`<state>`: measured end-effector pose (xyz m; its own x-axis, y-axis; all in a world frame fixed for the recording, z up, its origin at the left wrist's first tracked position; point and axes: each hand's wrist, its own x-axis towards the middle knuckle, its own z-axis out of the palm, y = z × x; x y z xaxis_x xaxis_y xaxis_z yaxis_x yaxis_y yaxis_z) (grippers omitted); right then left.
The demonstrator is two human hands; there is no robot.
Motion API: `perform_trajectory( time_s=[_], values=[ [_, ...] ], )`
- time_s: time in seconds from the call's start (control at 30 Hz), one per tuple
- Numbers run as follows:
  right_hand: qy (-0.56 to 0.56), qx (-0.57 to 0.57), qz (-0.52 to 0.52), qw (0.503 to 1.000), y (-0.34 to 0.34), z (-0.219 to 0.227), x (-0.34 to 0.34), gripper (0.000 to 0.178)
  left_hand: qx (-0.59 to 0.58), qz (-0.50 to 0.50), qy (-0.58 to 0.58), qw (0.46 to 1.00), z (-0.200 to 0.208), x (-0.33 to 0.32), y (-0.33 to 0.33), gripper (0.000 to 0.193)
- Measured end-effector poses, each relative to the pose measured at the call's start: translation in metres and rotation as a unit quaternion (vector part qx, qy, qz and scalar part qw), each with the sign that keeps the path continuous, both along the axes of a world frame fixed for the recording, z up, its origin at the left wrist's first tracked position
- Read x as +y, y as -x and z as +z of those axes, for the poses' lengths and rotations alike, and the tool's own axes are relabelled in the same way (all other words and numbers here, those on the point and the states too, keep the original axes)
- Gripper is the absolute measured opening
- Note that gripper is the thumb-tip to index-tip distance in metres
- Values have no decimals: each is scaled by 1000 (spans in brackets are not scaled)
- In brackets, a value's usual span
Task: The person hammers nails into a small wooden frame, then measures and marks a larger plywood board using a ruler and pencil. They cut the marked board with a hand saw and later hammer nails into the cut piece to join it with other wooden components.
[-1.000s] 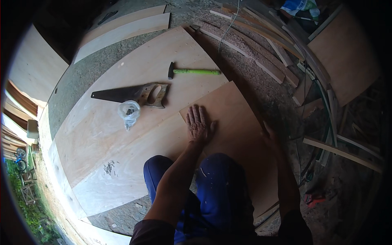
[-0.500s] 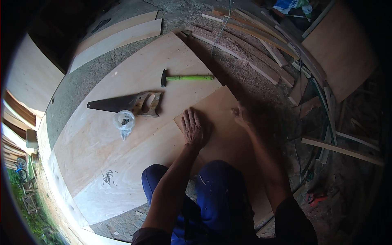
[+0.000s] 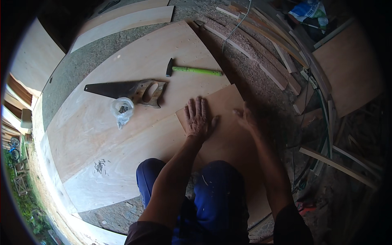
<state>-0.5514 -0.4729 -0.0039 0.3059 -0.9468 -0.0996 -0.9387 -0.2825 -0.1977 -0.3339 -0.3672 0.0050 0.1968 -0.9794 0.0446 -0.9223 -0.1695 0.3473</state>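
My left hand (image 3: 198, 122) lies flat, fingers spread, on a small brown plywood piece (image 3: 222, 100) that rests on a large pale plywood sheet (image 3: 122, 143). At the piece's right edge is my right hand (image 3: 247, 119), its thumb apart from the fingers and nothing visible in it; shadow partly hides the fingers. Beyond my left hand lies a hammer (image 3: 196, 71) with a green handle. To the left, a handsaw (image 3: 126, 90) with a wooden grip lies flat, and a clear plastic bag (image 3: 122, 111) of nails touches its near side.
Loose nails (image 3: 100, 166) lie scattered at the sheet's near left. Dusty wooden boards (image 3: 245, 53) and a cable (image 3: 237, 26) lie on the ground at the far right. Another plywood panel (image 3: 351, 69) leans at the right, and a wooden strip (image 3: 339, 167) sticks out nearer me.
The whole view has shifted a little. My left fingers are spread wider on the plywood piece, and my right hand's fingers look looser at its edge. The tools have stayed put.
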Motion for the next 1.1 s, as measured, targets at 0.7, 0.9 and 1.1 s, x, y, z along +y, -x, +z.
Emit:
perform_trajectory(
  time_s=[0.7,0.9,1.1],
  values=[
    [55,-80,27,995,-86,5,-53,59,20,3,-15,1000,4,3,-9,90],
    [-26,-134,2,991,-70,-15,-74,58,21,-10,1,1000,6,-4,-1,89],
    [78,-201,-12,976,14,1,-28,60,24,-26,43,998,-1,-6,3,86]
  ],
)
